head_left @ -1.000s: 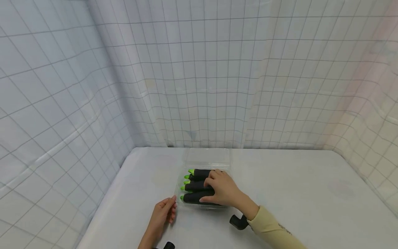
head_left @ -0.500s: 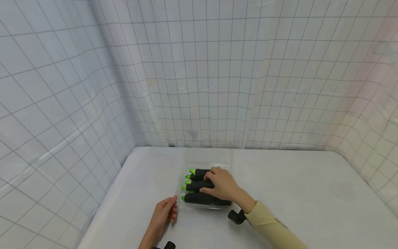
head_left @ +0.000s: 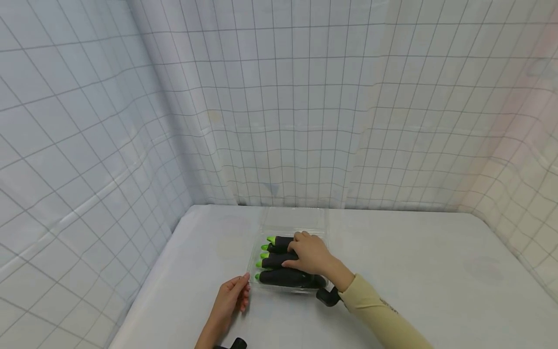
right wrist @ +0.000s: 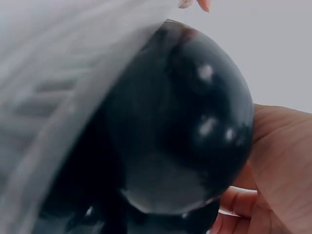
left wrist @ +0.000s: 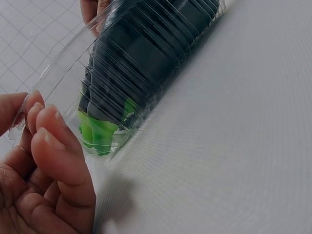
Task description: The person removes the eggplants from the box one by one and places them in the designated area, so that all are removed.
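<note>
- Starting with the white table: good, flat support, so best to work low over it.
- On to the clear box, standing on that table, lid folded back: sensible to brace against sliding.
- Into the box now, to the front eggplant, lying lengthwise along the near side: better left undisturbed, probably.
- Up to the right hand, thumb and fingers curled round the middle eggplant; impossible to tell how firmly. Press evenly, avoid squeezing!
- Across to the left hand, pinching the box's near left corner: hold lightly, lest bending the plastic.
- Finally, the green stems, all pointing left: mind snagging.
</note>
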Action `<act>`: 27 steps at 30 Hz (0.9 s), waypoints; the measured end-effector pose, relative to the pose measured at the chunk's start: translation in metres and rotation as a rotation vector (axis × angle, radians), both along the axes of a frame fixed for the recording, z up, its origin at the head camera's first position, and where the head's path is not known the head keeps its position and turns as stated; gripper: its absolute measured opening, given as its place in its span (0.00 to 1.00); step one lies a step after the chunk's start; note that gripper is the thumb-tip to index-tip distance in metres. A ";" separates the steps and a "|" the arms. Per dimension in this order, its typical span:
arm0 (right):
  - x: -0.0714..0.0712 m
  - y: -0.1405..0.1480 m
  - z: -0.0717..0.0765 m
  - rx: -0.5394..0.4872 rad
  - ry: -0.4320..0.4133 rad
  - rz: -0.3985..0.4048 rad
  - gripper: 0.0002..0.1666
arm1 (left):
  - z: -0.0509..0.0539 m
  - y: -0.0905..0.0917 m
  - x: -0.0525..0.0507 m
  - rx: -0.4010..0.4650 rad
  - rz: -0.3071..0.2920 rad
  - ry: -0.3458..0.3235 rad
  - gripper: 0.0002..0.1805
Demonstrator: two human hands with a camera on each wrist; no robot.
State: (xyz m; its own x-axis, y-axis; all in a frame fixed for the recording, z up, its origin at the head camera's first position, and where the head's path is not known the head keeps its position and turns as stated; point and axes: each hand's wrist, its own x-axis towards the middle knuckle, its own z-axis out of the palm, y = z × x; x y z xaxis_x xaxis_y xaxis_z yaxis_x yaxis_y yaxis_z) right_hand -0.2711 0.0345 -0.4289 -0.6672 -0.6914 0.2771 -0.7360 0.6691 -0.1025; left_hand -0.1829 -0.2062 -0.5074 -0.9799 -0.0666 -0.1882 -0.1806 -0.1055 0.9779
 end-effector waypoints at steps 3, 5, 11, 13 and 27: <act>0.000 0.000 0.000 0.002 -0.003 0.005 0.22 | 0.000 0.000 0.000 -0.002 0.002 -0.006 0.20; 0.000 0.001 0.000 0.002 -0.007 0.005 0.22 | 0.000 0.001 0.000 0.000 0.003 -0.010 0.20; 0.000 0.002 0.000 -0.016 -0.003 0.005 0.21 | -0.002 -0.001 -0.001 -0.008 -0.023 0.028 0.19; 0.000 0.002 -0.001 -0.026 -0.001 0.007 0.21 | -0.003 -0.002 -0.001 -0.012 -0.029 0.047 0.19; -0.002 0.005 -0.003 -0.100 -0.045 0.001 0.22 | -0.001 0.000 -0.002 0.007 0.004 0.005 0.19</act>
State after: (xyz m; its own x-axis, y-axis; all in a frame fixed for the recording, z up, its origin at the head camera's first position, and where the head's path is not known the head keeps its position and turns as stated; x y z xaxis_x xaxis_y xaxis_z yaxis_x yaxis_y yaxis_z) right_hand -0.2729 0.0397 -0.4321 -0.6800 -0.6624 0.3142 -0.7297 0.6532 -0.2021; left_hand -0.1845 -0.2057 -0.5084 -0.9806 -0.0692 -0.1836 -0.1752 -0.1134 0.9780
